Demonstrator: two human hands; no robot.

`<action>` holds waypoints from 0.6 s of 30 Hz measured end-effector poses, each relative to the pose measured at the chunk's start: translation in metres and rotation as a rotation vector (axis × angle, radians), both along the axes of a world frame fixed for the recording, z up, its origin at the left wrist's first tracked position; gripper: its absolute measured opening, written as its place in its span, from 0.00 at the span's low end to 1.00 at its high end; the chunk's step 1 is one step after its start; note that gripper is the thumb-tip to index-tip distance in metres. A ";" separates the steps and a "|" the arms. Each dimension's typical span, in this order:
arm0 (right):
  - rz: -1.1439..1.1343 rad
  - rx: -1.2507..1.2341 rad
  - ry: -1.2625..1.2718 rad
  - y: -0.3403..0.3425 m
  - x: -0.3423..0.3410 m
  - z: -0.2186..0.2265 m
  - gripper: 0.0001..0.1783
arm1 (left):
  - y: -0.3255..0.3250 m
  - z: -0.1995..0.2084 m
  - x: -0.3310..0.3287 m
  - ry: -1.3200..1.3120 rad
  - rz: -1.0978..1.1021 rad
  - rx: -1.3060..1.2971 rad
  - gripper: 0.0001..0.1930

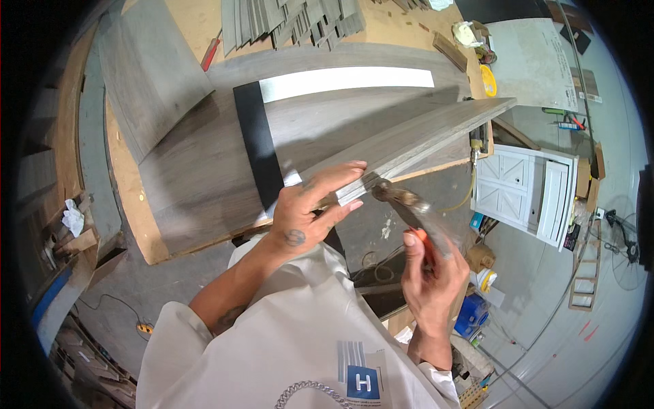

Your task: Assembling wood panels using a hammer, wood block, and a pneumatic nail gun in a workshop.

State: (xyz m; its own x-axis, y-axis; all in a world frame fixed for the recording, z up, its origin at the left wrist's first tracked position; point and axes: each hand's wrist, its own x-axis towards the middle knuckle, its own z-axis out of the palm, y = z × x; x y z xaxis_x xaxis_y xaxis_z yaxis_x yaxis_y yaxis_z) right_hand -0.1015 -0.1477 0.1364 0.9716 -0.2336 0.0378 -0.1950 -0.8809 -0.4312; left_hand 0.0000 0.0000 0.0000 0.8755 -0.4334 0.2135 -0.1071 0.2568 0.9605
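My left hand [300, 213] grips the near end of a long grey wood-grain board [422, 140], thumb on one side and fingers on the other. The board is tilted, its layered edge toward me, and reaches away to the upper right. In my right hand [436, 283] is a hammer [411, 204] with an orange part on its handle, slightly blurred. Its head is beside the board's edge, close to my left fingertips; whether they touch I cannot tell. Beneath the board, a black strip [255, 136] and a bright white strip [347, 80] form an L on a grey wood-grain panel [197, 163].
The panel lies on a wooden worktable [151, 238]. Another grey board [153, 75] and a red-handled tool [212, 53] lie at the left, with a stack of grey strips [289, 20] at the back. A white cabinet [521, 191] and a fan [620, 235] stand at the right.
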 end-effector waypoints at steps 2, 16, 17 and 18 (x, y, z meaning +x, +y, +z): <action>-0.024 0.076 -0.204 0.000 -0.003 0.003 0.14 | 0.002 0.001 0.000 -0.004 -0.055 0.017 0.23; -0.003 0.021 -0.223 0.008 -0.007 0.006 0.15 | 0.006 -0.002 0.000 0.001 -0.077 -0.003 0.23; 0.118 -0.069 -0.116 0.007 0.004 0.010 0.16 | 0.005 -0.003 0.000 -0.022 -0.062 -0.013 0.23; -0.068 0.058 0.151 0.013 0.002 0.008 0.16 | 0.004 -0.004 0.001 -0.023 -0.064 -0.013 0.23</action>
State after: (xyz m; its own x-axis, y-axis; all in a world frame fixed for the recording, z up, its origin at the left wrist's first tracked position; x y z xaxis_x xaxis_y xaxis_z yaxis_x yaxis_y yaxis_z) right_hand -0.0991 -0.1346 0.1440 0.9472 -0.2962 -0.1230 -0.3195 -0.8379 -0.4425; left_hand 0.0008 0.0042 -0.0038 0.8412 -0.4851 0.2390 -0.1118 0.2766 0.9545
